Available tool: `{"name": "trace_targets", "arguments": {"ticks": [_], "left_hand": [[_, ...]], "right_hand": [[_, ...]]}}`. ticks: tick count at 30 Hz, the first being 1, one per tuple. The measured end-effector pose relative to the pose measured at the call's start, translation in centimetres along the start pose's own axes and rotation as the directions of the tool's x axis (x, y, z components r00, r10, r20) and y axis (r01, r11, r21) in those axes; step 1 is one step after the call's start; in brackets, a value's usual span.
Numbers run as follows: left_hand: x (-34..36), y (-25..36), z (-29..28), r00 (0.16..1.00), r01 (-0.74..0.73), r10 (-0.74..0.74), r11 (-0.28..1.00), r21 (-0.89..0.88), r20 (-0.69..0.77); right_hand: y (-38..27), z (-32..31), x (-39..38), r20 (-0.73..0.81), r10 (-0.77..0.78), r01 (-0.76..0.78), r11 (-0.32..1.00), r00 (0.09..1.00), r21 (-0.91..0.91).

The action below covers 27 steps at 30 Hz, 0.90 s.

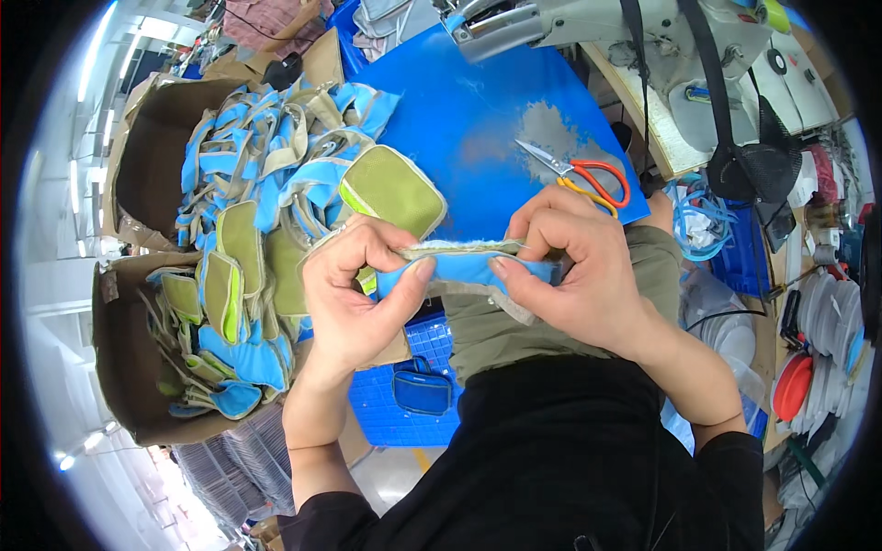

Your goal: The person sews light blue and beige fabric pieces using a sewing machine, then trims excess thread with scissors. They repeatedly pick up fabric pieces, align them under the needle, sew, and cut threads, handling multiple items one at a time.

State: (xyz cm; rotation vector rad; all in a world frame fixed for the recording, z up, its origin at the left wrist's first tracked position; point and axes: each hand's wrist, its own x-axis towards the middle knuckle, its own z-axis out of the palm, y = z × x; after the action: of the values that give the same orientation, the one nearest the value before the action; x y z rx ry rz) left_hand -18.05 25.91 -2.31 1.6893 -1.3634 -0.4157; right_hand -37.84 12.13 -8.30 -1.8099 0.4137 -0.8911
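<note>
Between my two hands stretches a blue fabric piece (464,267) with a pale, frayed seam edge along its top and greyish fabric hanging below. My left hand (361,280) pinches its left end between thumb and fingers. At the other end my right hand (574,266) grips it the same way, the thumb on the blue side. Just beyond my left hand lies an olive-green fabric panel (395,188) with a light border. Scissors (579,176) with red and orange handles rest on the blue work surface (450,110), past my right hand.
Cardboard boxes (152,165) at the left hold heaped blue and grey fabric pieces (243,151) and green panels (237,234). A sewing machine (588,23) overhangs the far right. A blue pouch (422,389) lies in a blue crate (377,404) below my left hand.
</note>
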Motion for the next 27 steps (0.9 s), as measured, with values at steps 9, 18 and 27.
{"name": "trace_targets", "arguments": {"ticks": [9,18,27], "left_hand": [[-0.2,3.2,-1.8,0.998,-0.055,0.055,0.998,-0.006,-0.008],[4.4,4.3,-3.7,0.992,-0.057,0.059,0.998,-0.020,0.113],[12.6,2.2,-4.3,0.911,0.066,-0.022,0.994,-0.092,0.412]], "right_hand": [[-3.3,-0.8,0.4,-0.002,-0.062,0.062,0.998,0.998,0.016],[-4.6,-1.7,3.1,0.010,0.022,-0.023,0.997,1.000,0.070],[-3.8,-3.5,7.6,0.276,0.334,-0.388,0.905,0.901,0.174]]}}
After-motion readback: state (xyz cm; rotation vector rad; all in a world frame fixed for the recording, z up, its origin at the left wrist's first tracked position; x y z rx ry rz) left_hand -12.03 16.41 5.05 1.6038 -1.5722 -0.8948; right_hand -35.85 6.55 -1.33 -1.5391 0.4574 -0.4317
